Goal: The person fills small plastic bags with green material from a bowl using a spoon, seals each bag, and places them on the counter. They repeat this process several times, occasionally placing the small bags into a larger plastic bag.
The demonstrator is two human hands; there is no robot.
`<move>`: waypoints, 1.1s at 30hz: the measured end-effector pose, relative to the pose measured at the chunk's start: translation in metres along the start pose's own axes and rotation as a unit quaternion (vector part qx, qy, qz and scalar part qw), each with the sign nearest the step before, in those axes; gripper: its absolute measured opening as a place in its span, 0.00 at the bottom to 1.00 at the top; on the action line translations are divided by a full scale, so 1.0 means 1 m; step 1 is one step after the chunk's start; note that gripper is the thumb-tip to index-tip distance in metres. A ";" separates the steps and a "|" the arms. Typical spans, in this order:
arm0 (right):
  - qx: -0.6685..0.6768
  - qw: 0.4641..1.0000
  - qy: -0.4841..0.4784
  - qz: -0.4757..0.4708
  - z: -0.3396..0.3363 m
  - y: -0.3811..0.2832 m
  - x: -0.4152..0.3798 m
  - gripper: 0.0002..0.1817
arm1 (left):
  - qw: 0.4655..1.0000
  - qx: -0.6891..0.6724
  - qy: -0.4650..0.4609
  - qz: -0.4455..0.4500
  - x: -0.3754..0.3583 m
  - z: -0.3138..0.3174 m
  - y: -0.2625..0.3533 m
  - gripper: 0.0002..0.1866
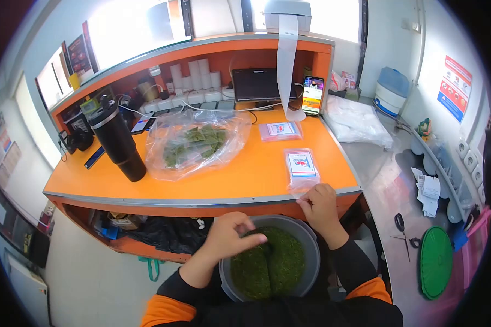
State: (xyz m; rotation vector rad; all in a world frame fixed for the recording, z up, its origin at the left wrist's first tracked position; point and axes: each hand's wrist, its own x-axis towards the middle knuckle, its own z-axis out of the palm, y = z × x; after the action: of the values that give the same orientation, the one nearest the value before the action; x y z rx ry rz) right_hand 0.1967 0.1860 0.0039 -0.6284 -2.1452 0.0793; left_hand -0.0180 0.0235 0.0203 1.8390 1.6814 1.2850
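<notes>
Working at an orange counter (229, 187), over a grey bucket (312, 256), with a packet stack (301, 163) near the edge.
Bucket and stack appear placed within your reach. Your left hand (228, 235) hovers over the bucket, thumb apart, apparently empty; your right hand (323, 210) meets the stack's near edge, fingertips close, grip undetermined. Bucket: round, rigid, containing moist-looking shredded greens (289, 256). Counter: crinkled transparent bag (157, 146) of broad leaves (196, 144). Stack: flat, glossy, rectangular.

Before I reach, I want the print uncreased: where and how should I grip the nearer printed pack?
Probably pinch the clear near end of the nearer printed pack, coming from the near side: it points toward the orange table's front edge, by the right hand, and the print sits farther back.
</notes>
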 end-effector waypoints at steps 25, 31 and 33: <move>0.347 0.837 -0.382 0.183 -0.015 -0.093 -0.064 0.13 | 0.969 -0.033 -0.223 0.096 -0.048 0.042 -0.002 0.07; 0.221 0.888 -0.377 0.145 0.002 -0.083 -0.081 0.11 | 0.992 0.065 -0.109 0.022 -0.055 0.040 -0.007 0.10; 0.198 0.922 -0.311 0.117 -0.004 -0.095 -0.078 0.08 | 0.991 0.076 -0.107 -0.022 -0.055 0.037 -0.006 0.10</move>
State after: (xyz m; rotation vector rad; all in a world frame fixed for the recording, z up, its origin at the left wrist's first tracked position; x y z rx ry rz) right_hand 0.1992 0.0660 -0.0252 -0.6701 -2.5281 0.9322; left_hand 0.0138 -0.0137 -0.0253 1.9347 1.7324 0.9274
